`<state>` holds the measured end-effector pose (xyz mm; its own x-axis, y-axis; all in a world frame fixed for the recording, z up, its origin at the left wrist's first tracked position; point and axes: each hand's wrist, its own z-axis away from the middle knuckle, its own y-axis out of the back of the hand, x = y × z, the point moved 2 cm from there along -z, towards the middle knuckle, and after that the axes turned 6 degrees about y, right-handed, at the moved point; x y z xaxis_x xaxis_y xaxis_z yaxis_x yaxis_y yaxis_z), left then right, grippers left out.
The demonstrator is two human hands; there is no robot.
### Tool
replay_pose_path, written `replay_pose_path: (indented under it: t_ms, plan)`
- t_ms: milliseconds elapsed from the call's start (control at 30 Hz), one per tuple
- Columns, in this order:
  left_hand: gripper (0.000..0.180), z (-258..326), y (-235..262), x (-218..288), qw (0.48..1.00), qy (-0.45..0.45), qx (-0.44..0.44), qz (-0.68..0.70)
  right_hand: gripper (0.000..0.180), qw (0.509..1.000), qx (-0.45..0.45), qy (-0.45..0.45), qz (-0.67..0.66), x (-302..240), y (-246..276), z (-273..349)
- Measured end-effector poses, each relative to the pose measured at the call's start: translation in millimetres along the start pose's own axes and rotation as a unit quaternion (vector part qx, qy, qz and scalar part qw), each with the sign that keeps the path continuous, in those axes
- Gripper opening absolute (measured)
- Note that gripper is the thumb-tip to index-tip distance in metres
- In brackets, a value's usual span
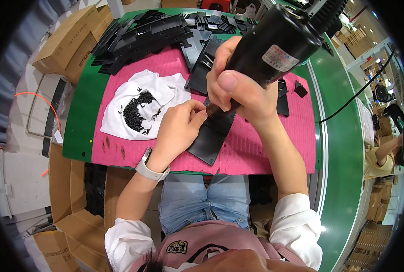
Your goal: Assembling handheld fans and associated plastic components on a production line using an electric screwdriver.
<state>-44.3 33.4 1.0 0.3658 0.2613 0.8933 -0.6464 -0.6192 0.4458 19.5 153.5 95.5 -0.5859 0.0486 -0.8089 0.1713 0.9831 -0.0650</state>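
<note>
In my right hand [240,84] is a black electric screwdriver [279,43], tilted, its lower end pointing down toward the left. My left hand [182,127] is closed in a pinch right beside that lower end, thumb and index finger together; what sits between the fingertips is hidden. Under both hands lies a flat black plastic panel [206,144] on the pink mat [256,156]. Left of my left hand, a crumpled white cloth [113,122] bears a heap of small black screws [133,114].
Long black plastic parts [152,38] are piled at the table's far left, with smaller black pieces [211,20] behind. A small black part [300,89] lies at the mat's right. Cardboard boxes [63,45] stand left, an open carton [61,181] below. A black cable [360,95] hangs at right.
</note>
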Motion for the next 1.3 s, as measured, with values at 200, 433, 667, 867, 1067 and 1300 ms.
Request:
replay_pose_path:
  t_ms: [200,433,667,867,1067,1300]
  plan:
    - [0.019,0,1,3,1.000,0.004,0.002,-0.016,0.029,1.000,0.001,0.006,-0.029,2,0,3]
    - [0.019,0,0,2,1.000,-0.006,0.012,-0.021,0.033,1.000,-0.021,0.009,-0.009,2,-3,1]
    - [0.018,1,1,0,1.000,0.003,0.008,-0.029,0.036,1.000,-0.006,0.024,-0.004,4,-4,5]
    - [0.017,0,-1,7,0.998,0.021,0.006,-0.062,0.035,0.997,-0.042,0.000,-0.069,5,6,3]
    - [0.015,2,1,2,0.995,-0.072,0.063,-0.029,0.036,0.999,-0.033,0.023,-0.017,3,-10,6]
    - [0.022,2,-1,-4,0.999,-0.017,0.042,0.007,0.040,0.990,-0.022,0.017,-0.139,-29,20,21]
